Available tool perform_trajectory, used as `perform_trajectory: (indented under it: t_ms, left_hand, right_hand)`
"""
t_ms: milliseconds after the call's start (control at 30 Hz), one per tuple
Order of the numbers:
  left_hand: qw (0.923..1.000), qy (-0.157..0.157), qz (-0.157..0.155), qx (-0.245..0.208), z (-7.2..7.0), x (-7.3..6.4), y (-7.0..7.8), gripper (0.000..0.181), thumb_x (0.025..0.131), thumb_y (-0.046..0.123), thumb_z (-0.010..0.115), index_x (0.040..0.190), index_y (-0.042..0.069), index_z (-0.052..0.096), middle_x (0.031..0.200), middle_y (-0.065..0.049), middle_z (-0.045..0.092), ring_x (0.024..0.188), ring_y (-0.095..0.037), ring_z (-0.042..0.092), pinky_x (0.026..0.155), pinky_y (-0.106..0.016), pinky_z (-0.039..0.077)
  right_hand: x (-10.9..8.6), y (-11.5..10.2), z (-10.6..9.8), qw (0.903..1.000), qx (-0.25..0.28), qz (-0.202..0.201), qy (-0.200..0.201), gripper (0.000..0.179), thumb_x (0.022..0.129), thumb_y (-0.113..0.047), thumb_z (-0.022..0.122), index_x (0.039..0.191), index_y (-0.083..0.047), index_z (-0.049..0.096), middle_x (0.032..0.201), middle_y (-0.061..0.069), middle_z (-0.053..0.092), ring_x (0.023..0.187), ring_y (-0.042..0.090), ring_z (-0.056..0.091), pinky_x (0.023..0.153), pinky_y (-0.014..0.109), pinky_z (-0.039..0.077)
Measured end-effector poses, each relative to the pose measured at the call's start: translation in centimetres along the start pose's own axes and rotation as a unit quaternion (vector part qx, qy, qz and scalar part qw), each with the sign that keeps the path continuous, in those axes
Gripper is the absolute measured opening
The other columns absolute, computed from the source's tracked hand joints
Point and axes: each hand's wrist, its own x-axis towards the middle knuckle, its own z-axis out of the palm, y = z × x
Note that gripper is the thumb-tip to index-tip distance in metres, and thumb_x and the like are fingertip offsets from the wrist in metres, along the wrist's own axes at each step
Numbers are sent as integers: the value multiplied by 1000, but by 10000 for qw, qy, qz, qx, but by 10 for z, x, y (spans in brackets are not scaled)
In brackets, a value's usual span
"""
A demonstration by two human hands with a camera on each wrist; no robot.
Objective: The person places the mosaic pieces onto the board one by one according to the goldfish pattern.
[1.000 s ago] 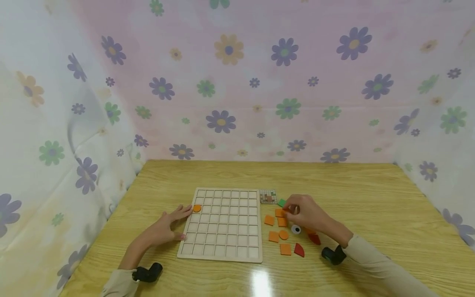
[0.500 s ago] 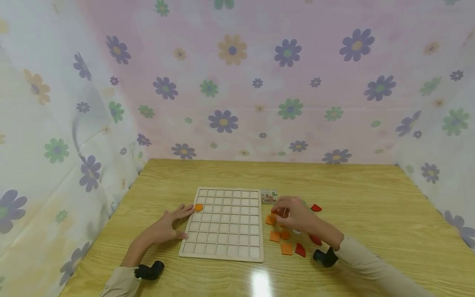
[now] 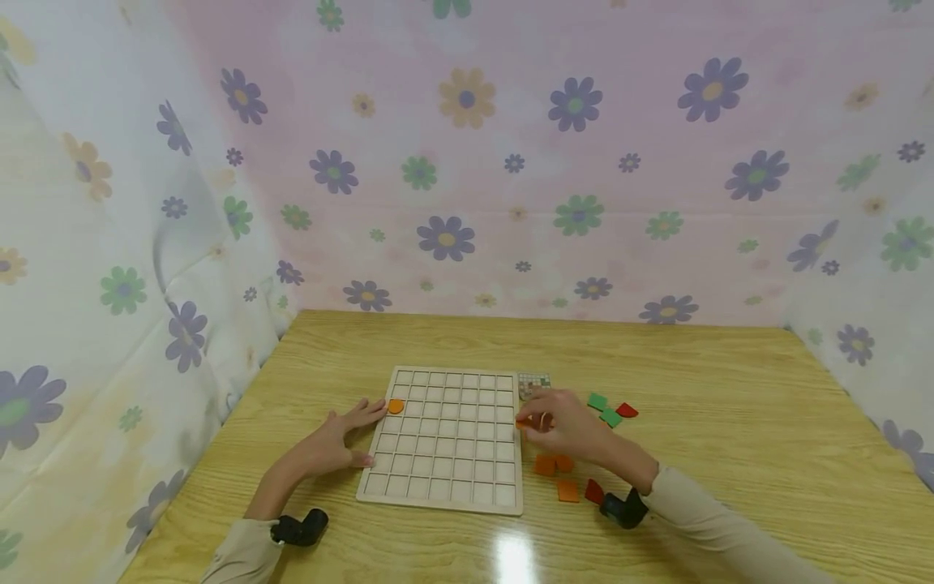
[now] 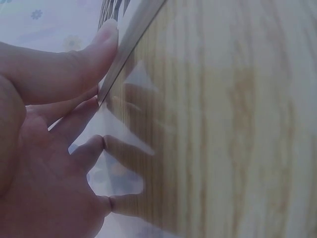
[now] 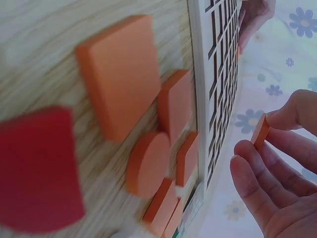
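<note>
A pale wooden grid board (image 3: pixel 444 506) lies on the table in the head view. Its left column holds one round orange piece (image 3: pixel 395 406). At the board's left edge, my left hand (image 3: pixel 332 442) touches the rim with fingers spread. The left wrist view shows this hand's thumb (image 4: pixel 101 47) at the board's side. My right hand (image 3: pixel 569 426) is over the board's right edge, pinching a small orange tile (image 5: pixel 261 131) between thumb and fingers. The tile's full outline cannot be told from its edge-on view.
Right of the board lie several orange squares (image 5: pixel 121 74), an orange disc (image 5: pixel 148 163) and a red curved piece (image 5: pixel 39 168). Farther back are green squares (image 3: pixel 597 401) and another red piece (image 3: pixel 627 410). A small patterned card (image 3: pixel 536 380) lies by the board's far right corner.
My right hand has moved left from among the loose pieces to the board's right edge, with the orange tile in its fingers. My left hand keeps its place at the board.
</note>
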Motion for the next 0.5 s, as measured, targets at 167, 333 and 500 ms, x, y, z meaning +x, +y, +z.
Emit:
perform_trajectory:
  t_ms: [167, 333, 500]
  left_hand:
    - [10000, 8, -27, 2, 0, -1, 0, 80, 79, 20, 76, 147, 9, 35, 154, -9, 25, 142, -37, 8, 103, -68, -11]
    - [10000, 18, -72, 45, 0, -1, 2, 80, 79, 20, 76, 147, 9, 35, 154, -9, 24, 142, -36, 8, 103, -68, -10]
    - [9999, 11, -97, 68, 0, -1, 4, 80, 79, 20, 76, 147, 8, 34, 154, -11, 23, 142, -36, 8, 104, -67, -10]
  right_hand:
    - [9, -7, 7, 9998, 126, -130, -16, 10, 81, -2, 68, 89, -3, 74, 83, 2, 63, 66, 12, 56, 55, 23, 52]
    - [17, -13, 14, 9995, 119, -308, -19, 11, 81, -2, 68, 90, -3, 74, 85, 3, 64, 67, 13, 57, 55, 21, 51]
    - [26, -18, 23, 9987, 230, -450, -99, 13, 81, -1, 66, 92, -3, 74, 85, 3, 63, 69, 15, 59, 57, 21, 52]
